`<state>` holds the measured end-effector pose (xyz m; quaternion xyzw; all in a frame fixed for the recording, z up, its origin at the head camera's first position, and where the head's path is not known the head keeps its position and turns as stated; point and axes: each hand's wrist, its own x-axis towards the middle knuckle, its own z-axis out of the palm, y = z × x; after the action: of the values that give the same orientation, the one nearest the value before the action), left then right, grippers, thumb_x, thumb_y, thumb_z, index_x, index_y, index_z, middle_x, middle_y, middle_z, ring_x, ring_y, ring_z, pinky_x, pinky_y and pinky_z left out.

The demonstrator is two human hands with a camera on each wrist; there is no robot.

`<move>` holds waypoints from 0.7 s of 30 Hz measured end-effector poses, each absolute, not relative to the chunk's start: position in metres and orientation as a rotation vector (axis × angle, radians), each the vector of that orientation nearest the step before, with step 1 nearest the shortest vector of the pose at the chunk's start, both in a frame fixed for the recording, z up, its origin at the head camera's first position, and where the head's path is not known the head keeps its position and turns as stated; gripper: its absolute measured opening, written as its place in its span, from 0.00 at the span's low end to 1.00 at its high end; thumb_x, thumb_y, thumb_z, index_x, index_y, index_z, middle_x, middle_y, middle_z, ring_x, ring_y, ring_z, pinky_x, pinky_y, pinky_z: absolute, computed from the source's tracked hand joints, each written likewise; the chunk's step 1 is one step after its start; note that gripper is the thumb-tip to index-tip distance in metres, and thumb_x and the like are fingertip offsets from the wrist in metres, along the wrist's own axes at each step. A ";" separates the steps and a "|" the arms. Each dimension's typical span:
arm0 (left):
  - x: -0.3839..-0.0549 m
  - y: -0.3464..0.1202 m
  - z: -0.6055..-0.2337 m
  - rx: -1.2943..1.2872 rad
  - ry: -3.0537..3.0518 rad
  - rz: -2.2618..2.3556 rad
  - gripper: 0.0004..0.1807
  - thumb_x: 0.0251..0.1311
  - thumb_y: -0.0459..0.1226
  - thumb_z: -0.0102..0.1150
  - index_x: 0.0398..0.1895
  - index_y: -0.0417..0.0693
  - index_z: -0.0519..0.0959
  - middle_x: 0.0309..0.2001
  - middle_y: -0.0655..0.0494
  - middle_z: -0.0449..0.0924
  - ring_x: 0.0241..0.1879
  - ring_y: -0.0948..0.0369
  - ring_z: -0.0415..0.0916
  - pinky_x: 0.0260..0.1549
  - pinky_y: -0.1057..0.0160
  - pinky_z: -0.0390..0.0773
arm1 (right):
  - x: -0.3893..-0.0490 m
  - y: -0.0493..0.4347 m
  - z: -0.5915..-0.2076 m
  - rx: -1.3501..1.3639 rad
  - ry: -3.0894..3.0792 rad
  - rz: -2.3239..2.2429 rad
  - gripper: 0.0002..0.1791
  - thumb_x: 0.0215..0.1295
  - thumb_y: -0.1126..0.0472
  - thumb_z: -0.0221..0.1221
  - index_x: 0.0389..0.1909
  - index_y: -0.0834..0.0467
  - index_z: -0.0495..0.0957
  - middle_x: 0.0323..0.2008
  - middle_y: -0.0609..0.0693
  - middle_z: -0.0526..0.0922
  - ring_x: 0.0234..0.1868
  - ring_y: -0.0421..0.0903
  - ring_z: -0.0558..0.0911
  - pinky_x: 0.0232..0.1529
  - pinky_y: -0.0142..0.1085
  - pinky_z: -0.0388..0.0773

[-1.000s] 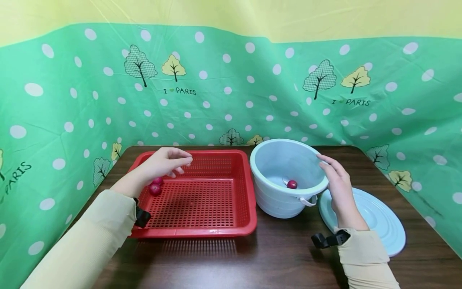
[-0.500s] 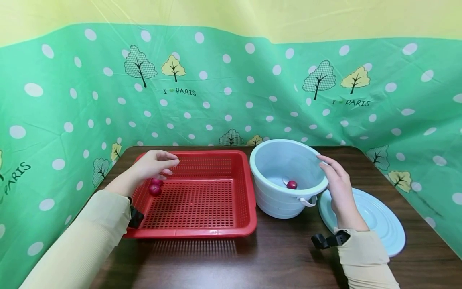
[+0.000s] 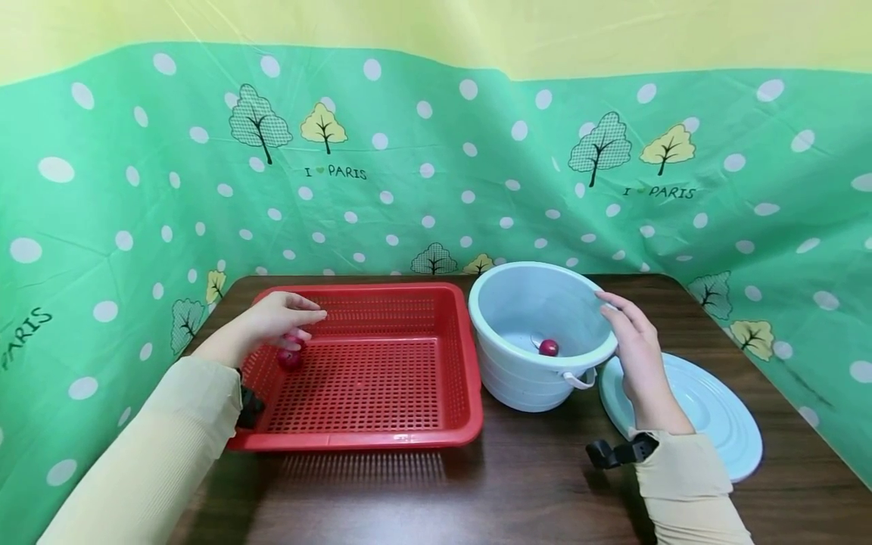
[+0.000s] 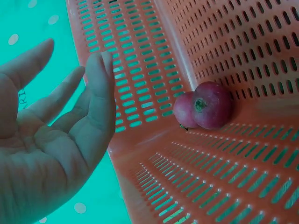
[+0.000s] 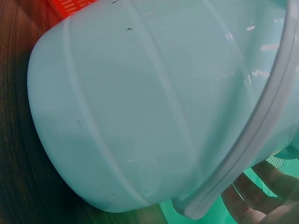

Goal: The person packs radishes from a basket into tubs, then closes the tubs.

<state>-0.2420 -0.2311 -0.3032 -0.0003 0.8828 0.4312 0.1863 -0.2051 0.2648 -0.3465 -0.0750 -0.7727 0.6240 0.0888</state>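
My left hand point(image 3: 275, 322) hovers over the left side of a red perforated plastic basket point(image 3: 361, 440), fingers loosely bent and nothing in them. Below it, two small purple-red radishes point(image 4: 212, 105) lie side by side against the basket's wall, one showing its greenish crown; the hand partly covers them in the head view. My right hand point(image 3: 636, 356) rests its fairly straight fingertips on the right rim of a pale blue bucket point(image 3: 524, 386). One more radish point(image 3: 548, 347) lies on the bucket's floor.
A round pale blue lid point(image 3: 715, 424) lies on the dark wooden table point(image 3: 531, 492), to the right of the bucket and partly behind my right forearm. A green dotted curtain point(image 3: 422, 204) stands close behind the table and along its left and right sides.
My left hand has moved left and slightly down, from above the basket's middle-left to over the two radishes. The right hand and bucket have stayed in place.
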 end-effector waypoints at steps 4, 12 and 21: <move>-0.243 -0.232 -0.304 -0.008 2.459 1.196 0.32 0.72 0.45 0.53 0.68 0.29 0.63 0.67 0.30 0.66 0.36 0.64 0.82 0.45 0.53 0.85 | -0.205 0.265 -0.346 -0.228 -2.309 1.838 0.26 0.77 0.43 0.42 0.71 0.43 0.67 0.73 0.52 0.61 0.63 0.45 0.65 0.67 0.54 0.63; -0.243 -0.234 -0.310 -0.036 2.442 1.158 0.35 0.72 0.46 0.53 0.69 0.27 0.59 0.66 0.29 0.65 0.36 0.62 0.82 0.43 0.54 0.86 | -0.205 0.264 -0.347 -0.224 -2.282 1.876 0.26 0.77 0.43 0.43 0.71 0.43 0.67 0.74 0.52 0.59 0.66 0.49 0.62 0.71 0.63 0.54; -0.241 -0.239 -0.317 -0.083 2.408 1.171 0.36 0.72 0.47 0.53 0.69 0.27 0.58 0.63 0.31 0.66 0.34 0.63 0.80 0.41 0.56 0.86 | -0.205 0.263 -0.347 -0.226 -2.279 1.876 0.26 0.77 0.43 0.43 0.71 0.43 0.67 0.74 0.53 0.59 0.66 0.49 0.62 0.71 0.63 0.54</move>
<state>-0.2412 -0.2394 -0.3170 -0.0300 0.8749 0.4254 0.2295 -0.2049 0.2628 -0.3469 -0.0759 -0.7667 0.6311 0.0902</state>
